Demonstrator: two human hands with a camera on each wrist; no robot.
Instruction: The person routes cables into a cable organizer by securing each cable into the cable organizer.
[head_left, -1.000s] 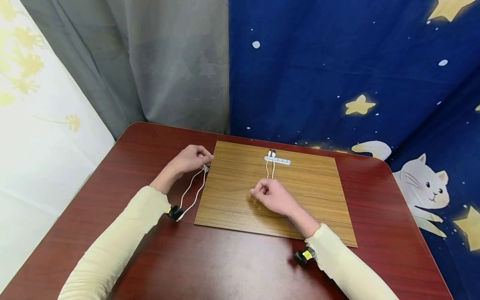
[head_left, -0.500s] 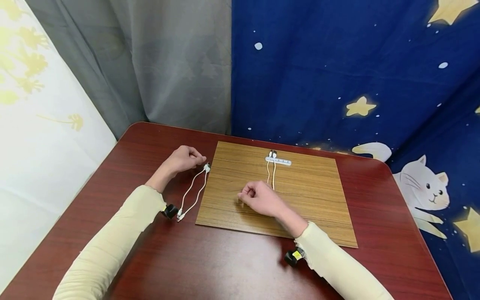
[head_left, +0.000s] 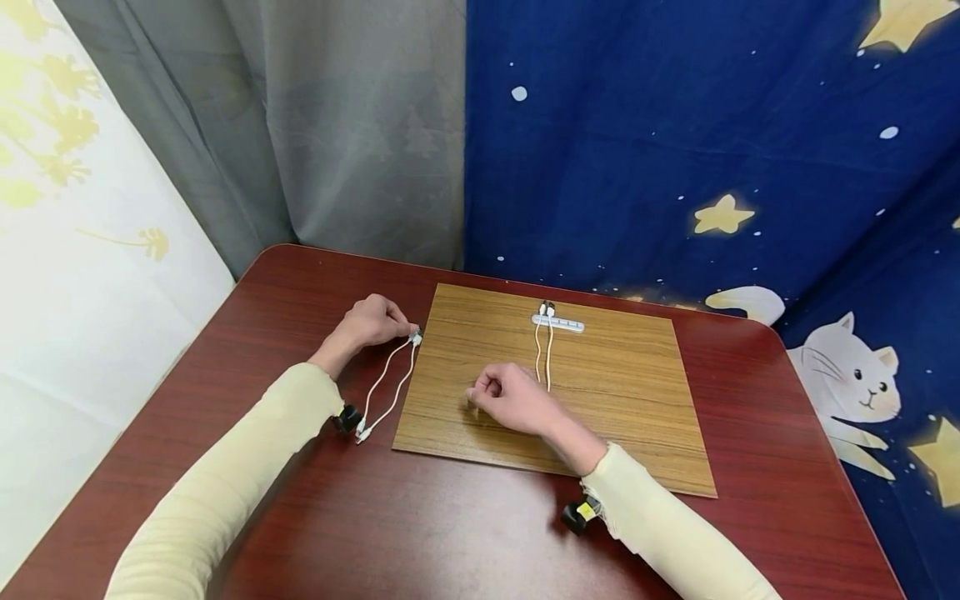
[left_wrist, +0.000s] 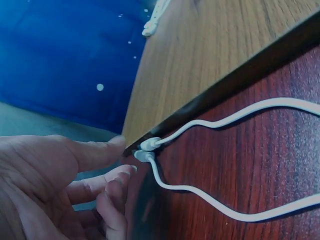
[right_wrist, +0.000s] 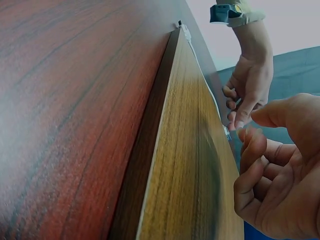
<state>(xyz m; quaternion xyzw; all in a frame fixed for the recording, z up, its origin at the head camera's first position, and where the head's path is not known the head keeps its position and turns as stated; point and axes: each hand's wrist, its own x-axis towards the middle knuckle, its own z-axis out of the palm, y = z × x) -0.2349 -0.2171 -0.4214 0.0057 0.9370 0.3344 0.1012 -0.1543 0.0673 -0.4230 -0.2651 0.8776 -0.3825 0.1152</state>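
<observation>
Two short white charging cables (head_left: pixel 388 400) lie on the table along the board's left edge. My left hand (head_left: pixel 371 321) is at their far plugs (left_wrist: pixel 145 155); in the left wrist view its thumb and forefinger are apart, just short of the plugs. Over the wooden board (head_left: pixel 622 392) hovers my right hand (head_left: pixel 513 398), fingers loosely curled and thumb apart from the forefinger, with nothing seen between them. At the board's far side sits a pale cable holder strip (head_left: pixel 567 324). Two more white cables (head_left: pixel 550 350) run from its left slots towards me, their near ends hidden behind my right hand.
The board lies flat on a dark red table (head_left: pixel 450 533), its edge slightly raised above the tabletop. Grey (head_left: pixel 367 125) and blue starry curtains (head_left: pixel 600 167) hang behind the table. Each wrist carries a small black camera.
My right hand has moved left and slightly nearer over the board. My left hand drew back left from the plugs, then came back right to them. The cables lie where they were.
</observation>
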